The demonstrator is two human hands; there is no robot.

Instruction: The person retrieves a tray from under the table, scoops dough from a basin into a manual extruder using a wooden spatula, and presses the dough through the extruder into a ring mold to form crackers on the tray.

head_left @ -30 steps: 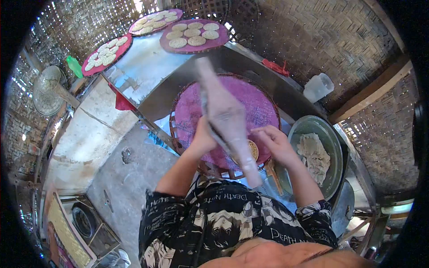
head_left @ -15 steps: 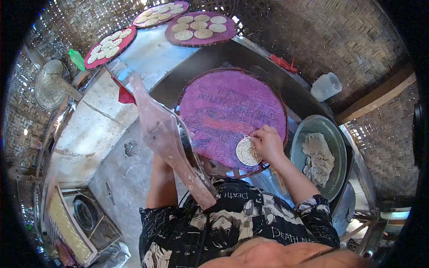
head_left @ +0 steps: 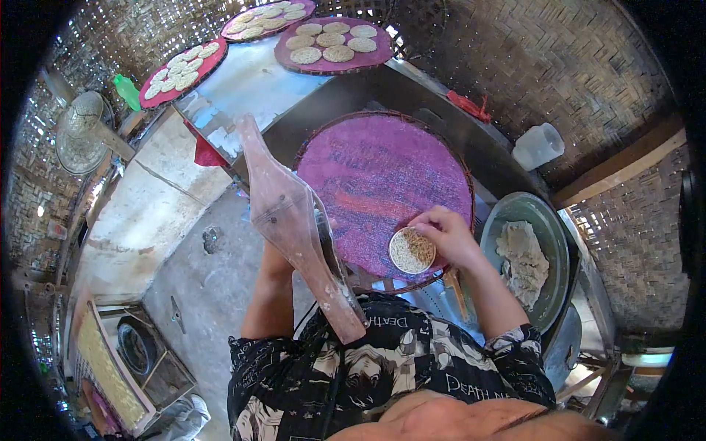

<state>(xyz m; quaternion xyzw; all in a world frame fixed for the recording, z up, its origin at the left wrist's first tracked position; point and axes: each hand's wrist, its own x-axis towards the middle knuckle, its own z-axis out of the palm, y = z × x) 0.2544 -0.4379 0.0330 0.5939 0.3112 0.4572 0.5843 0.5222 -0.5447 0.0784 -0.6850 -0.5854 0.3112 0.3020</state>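
A long wooden press [head_left: 283, 213] with a wide middle and two tapering handles slants in front of my body. My left hand [head_left: 332, 223] is behind it, mostly hidden, with only a bit of a finger showing past its right edge; the press appears held up by it. A shallow ring mould [head_left: 410, 251] packed with fine noodle-like strands, pale on one side and browner on the other, lies near the front of a round tray covered in purple cloth [head_left: 375, 165]. My right hand [head_left: 445, 234] is closed at the ring's upper right rim, thumb and fingers pinched together.
To the right stands a grey basin [head_left: 555, 275] holding a lump of dough [head_left: 523, 257]. Trays with round noodle cakes [head_left: 337, 53] sit at the back. A white plastic jug [head_left: 538, 145] and a red bag [head_left: 469, 106] lie along the woven wall.
The wooden press and my left arm have shifted a little to the right. My right hand has turned slightly at the ring's rim, and more browner strands show inside it.
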